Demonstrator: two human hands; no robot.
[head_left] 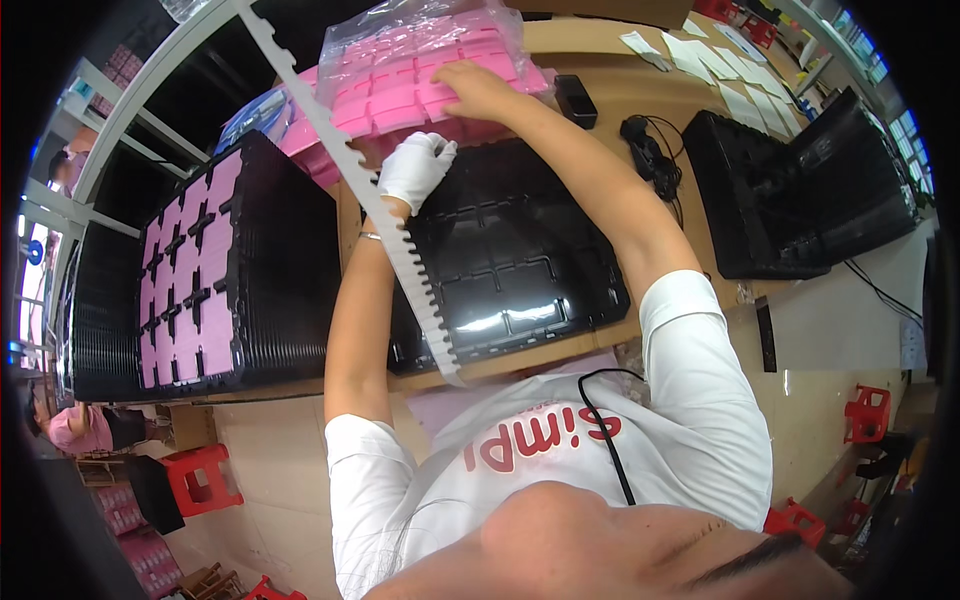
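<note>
Progress, in the head view, was judged partial: the left black tray (pixel 250 290) was filled with pink pieces — the middle tray (pixel 520 270) lay empty. The pink stack (pixel 420 85) was pressed by the flat-fingered right hand (pixel 478 90); the gloved left hand (pixel 415 168) was curled at its edge — any grip could not be told.

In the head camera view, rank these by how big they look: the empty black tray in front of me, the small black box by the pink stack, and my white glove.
1. Empty black tray, by far the largest.
2. White glove on the left hand.
3. Small black box, smallest, though it lies farther away, so this gap is less sure.
</note>
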